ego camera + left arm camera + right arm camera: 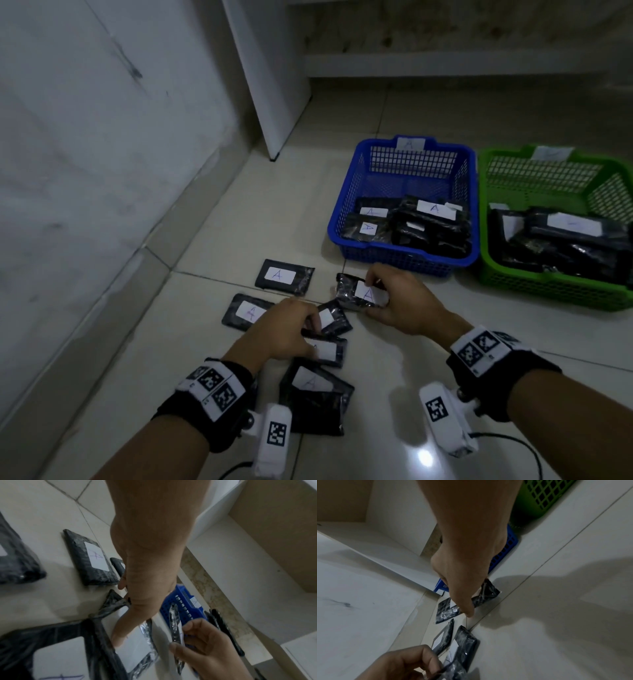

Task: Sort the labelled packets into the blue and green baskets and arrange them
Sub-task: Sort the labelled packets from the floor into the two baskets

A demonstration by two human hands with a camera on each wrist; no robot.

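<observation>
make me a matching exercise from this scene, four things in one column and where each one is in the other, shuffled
Things:
1. blue plastic mesh basket
2. green plastic mesh basket
3. black packet with a white A label
4. black packet with an A label, set apart

Places:
a. flat on the floor tiles, far left of the loose group
b. pinched in the right hand
c. far right, beside the other basket
d. left of the other basket

Pairs: 1-d, 2-c, 3-b, 4-a

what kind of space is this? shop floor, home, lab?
Likely an indoor room corner, home or storeroom; can't tell which. Work is on a glossy tiled floor beside a plain pale wall, with a bare low shelf behind the blue basket.
</observation>
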